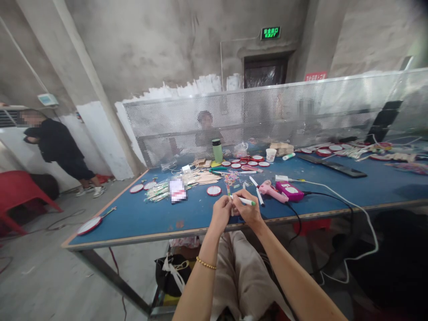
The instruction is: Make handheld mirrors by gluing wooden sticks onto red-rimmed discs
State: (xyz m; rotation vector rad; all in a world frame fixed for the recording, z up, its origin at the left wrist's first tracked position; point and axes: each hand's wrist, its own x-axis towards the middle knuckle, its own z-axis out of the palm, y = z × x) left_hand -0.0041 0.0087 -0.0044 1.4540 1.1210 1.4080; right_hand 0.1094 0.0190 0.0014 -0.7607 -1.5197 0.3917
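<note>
My right hand (249, 211) is closed round a white marker (243, 200) with a green end. The marker slants across toward a thin wooden stick (229, 190), which bears coloured bands. My left hand (220, 213) pinches that stick near the table's front edge, and the fingers of both hands almost meet there. Two more white markers (259, 196) lie just right of my hands, beside a pink hot glue gun (272, 192). Left of my hands lies a round white disc with a red rim (214, 191). Tangled coloured loops (231, 178) are beyond the stick.
Wooden sticks (207, 177) are heaped at left centre. A green bottle (217, 150) and a paper cup (270, 154) stand near the perforated metal screen (167, 120). A magenta box (290, 191) and cables lie right. A person (63, 142) stands far left.
</note>
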